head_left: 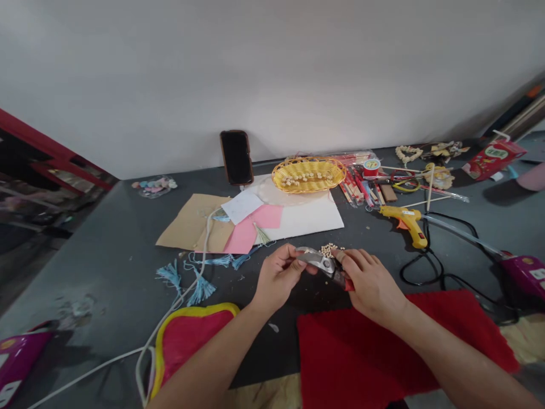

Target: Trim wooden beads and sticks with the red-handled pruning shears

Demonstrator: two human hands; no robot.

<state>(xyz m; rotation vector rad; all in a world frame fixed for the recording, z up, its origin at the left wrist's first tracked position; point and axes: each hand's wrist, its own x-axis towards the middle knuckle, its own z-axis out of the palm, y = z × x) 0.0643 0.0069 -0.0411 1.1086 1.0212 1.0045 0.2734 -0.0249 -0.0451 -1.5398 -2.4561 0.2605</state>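
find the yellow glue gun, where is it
In the head view, the yellow glue gun lies on the dark tabletop at upper right, above the right hand, with a black cable looped just beside it.

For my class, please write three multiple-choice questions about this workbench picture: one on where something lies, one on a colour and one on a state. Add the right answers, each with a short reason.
1. Where does the yellow hot glue gun lie?
A. In a basket
B. On the dark tabletop
C. On pink paper

2. What colour is the cloth below the right hand?
A. Blue
B. Green
C. Red

3. What is the state of the metal shears?
A. They lie untouched on the tabletop
B. They are held by both hands
C. They sit in a basket

Answers:
1. B, because it rests on the tabletop to the right of the hands.
2. C, because the cloth shows plainly red.
3. B, because the left hand and the right hand both close around them.
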